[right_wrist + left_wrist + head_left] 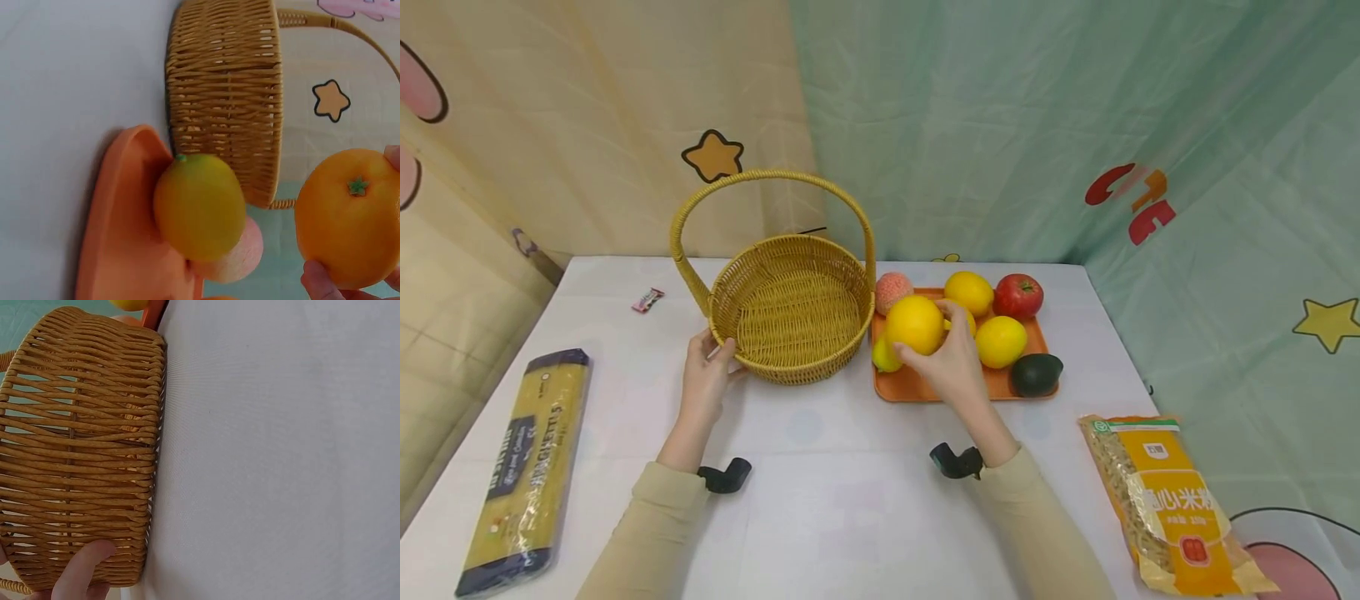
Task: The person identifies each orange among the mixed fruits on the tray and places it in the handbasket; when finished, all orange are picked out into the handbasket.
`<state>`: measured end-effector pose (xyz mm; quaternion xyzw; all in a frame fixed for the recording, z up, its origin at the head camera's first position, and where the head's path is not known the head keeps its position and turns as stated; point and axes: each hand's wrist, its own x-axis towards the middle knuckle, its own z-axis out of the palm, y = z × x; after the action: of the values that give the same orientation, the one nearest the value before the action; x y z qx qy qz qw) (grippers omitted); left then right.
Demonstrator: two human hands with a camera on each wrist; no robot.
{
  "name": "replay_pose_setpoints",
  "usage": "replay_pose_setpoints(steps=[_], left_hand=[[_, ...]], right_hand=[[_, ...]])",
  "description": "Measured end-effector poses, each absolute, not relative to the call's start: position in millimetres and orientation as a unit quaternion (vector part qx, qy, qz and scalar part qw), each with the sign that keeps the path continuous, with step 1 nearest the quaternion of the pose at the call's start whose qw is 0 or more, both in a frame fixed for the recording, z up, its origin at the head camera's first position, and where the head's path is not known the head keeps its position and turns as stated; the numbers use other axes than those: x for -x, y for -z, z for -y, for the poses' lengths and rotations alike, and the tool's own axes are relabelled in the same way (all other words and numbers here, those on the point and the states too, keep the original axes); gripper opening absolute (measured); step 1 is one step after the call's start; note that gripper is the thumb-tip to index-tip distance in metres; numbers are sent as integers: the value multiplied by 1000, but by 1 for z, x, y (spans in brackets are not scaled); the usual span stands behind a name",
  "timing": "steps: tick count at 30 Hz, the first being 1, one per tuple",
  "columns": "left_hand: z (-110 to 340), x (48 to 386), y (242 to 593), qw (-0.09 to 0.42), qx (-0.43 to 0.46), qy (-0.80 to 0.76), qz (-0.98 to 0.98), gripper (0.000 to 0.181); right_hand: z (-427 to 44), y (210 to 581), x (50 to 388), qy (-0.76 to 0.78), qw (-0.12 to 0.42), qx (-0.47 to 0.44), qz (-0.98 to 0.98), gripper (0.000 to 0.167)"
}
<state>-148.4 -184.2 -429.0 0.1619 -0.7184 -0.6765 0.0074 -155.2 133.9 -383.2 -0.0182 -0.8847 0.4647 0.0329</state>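
Note:
My right hand (956,357) grips an orange (914,324) above the left part of an orange tray (925,387); its green stem mark shows in the right wrist view, where the orange (350,219) is clear of the other fruit. My left hand (706,375) holds the rim of a wicker basket (801,367) at its near left side, thumb on the rim. Nothing lies inside the basket. On the tray are a peach (894,292), a red apple (1018,297), several yellow fruits, one a lemon (1002,342), and a dark green avocado (1036,375).
A spaghetti pack (527,475) lies at the table's left. On the right is an orange-and-clear bag of pasta (1176,504). A small wrapped candy (647,300) sits left of the basket. Patterned curtains (1000,125) hang behind the table.

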Motion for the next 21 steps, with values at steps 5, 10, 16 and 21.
replay_pose_setpoints(steps=[5,10,16,21], left_hand=[[186,146,428,7,-160,673,722,58],[188,147,427,7,-162,670,724,58],[189,149,427,2,-163,678,717,57],[191,150,429,-1,-160,677,718,57]], right_hand=[[-99,373,170,-469,34,-70,880,85],[-59,377,189,-455,26,-131,880,82],[-16,393,209,-426,-1,-170,889,81],[12,398,221,-401,-36,-198,893,81]])
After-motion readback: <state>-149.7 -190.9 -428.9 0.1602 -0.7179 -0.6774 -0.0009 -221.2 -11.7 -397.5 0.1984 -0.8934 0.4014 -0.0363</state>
